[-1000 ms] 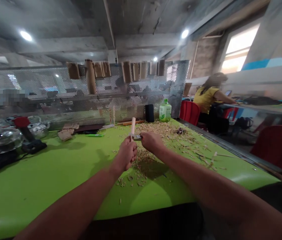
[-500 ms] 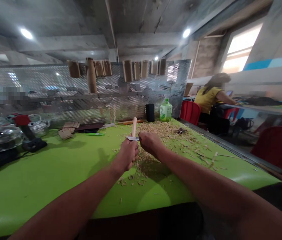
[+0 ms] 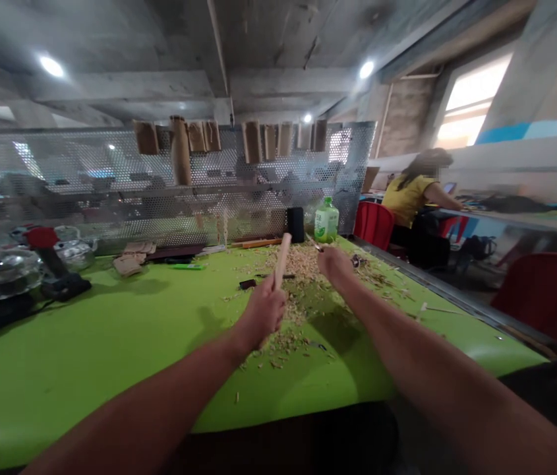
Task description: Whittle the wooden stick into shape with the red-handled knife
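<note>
L hand [image 3: 263, 313] is closed round a pale wood stick [image 3: 282, 261], which leans up & to the right out of the fist. R hand [image 3: 335, 264] is now well apart from it, w/ a small pointed bit showing just above the knuckles. It looks curled, but the back of the hand hides the grip, so can't tell if it's holding anything. A sec ago both hands were together at the stick w/ a metal blade between them; no blade shows there now. Under the hands: 1 heap of wood shavings [image 3: 293, 277] on a lime-green table [image 3: 85, 343], w/ 1 small dark object [image 3: 247, 284] beside it. Beyond: 1 green-capped plastic bottle [image 3: 326, 221], 1 black cylinder [image 3: 296, 224], 9 kraft paper tubes [image 3: 252, 142] on a perforated metal screen [image 3: 258, 211]. To the right, 1 co-worker in a yellow shirt [image 3: 409, 198], 2 red chairs [image 3: 374, 224].
</note>
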Motion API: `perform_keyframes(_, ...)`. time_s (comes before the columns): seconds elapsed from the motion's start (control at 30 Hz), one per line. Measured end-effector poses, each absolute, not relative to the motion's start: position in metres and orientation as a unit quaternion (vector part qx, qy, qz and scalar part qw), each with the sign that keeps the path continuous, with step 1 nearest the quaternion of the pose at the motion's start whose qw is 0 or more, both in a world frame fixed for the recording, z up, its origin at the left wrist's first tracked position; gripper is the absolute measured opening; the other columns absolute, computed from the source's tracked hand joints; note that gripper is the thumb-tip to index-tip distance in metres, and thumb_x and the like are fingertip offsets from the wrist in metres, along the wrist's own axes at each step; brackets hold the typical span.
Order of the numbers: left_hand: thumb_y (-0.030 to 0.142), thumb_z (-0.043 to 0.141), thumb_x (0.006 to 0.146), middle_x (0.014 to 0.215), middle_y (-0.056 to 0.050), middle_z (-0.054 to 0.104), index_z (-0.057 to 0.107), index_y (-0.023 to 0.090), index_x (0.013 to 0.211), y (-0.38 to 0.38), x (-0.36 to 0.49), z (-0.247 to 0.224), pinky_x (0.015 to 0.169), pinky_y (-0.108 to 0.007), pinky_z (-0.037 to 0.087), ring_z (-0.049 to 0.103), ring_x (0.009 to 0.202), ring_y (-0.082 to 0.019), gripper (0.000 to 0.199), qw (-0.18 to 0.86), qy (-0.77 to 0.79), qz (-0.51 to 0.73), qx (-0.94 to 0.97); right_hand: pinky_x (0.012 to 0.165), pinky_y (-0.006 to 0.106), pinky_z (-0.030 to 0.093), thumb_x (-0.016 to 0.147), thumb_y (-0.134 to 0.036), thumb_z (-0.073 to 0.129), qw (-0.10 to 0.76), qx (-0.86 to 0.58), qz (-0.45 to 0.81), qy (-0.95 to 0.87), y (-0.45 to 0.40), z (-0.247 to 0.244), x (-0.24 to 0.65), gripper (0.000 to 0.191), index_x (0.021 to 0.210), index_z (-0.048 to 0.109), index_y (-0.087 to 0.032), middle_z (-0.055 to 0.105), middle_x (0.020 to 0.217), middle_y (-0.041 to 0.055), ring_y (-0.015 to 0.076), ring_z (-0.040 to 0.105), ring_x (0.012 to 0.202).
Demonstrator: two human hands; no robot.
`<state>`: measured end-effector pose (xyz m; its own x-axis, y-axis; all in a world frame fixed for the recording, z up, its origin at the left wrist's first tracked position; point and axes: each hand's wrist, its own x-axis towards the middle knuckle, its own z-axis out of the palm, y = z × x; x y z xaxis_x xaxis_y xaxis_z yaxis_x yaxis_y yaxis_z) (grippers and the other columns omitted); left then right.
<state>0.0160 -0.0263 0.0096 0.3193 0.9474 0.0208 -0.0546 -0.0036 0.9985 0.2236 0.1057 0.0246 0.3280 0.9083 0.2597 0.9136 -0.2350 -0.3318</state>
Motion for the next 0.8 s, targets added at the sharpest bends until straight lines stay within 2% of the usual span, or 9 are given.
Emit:
perform_keyframes(0.13, 0.018, 0.050, 0.079, 0.055, 0.012, 0.032, 0.047, 0.023, 0.106, -0.002, 0.008, 0.011, 0.034, -0.017, 0.017, 0.023, 0.036, -0.005, 0.028, 0.581, 0.414, 0.492, 0.499, 0.077, 0.028, 0.047, 0.095, -0.028, 0.042, 0.230, -0.708, -0.037, -0.667, 0.091, 0.019, 0.180, 0.039, 0.119, 0.072, -0.022, 0.075, 0.107, 0.0134, 0.0243, 0.069, 0.099)
perform_keyframes(0.27, 0.019, 0.052, 0.075, 0.057, 0.012, 0.033, 0.042, 0.025, 0.093, 0.008, 0.006, 0.005, 0.032, -0.017, 0.014, 0.022, 0.034, -0.004, 0.022, 0.576, 0.391, 0.518, 0.497, 0.075, 0.027, 0.046, 0.096, -0.028, 0.041, 0.157, -0.630, -0.057, -0.758, 0.070, 0.012, 0.143, 0.035, 0.109, 0.074, -0.024, 0.076, 0.102, 0.0112, 0.0227, 0.070, 0.093)
perform_keyframes(0.43, 0.021, 0.051, 0.079, 0.055, 0.012, 0.031, 0.041, 0.026, 0.091, 0.011, 0.009, 0.002, 0.031, -0.017, 0.016, 0.024, 0.033, -0.005, 0.017, 0.549, 0.430, 0.506, 0.508, 0.075, 0.026, 0.045, 0.098, -0.025, 0.040, 0.116, -0.603, -0.082, -0.785, 0.060, 0.010, 0.134, 0.033, 0.106, 0.072, -0.022, 0.075, 0.100, 0.0124, 0.0212, 0.070, 0.091)
perform_keyframes(0.8, 0.019, 0.050, 0.085, 0.057, 0.011, 0.033, 0.041, 0.025, 0.092, -0.014, 0.019, 0.020, 0.037, -0.018, 0.014, 0.024, 0.036, -0.004, 0.012, 0.570, 0.438, 0.495, 0.488, 0.076, 0.028, 0.043, 0.096, -0.023, 0.042, 0.157, -0.593, -0.125, -0.780, 0.066, 0.010, 0.146, 0.030, 0.103, 0.071, -0.020, 0.075, 0.098, 0.0126, 0.0227, 0.068, 0.092)
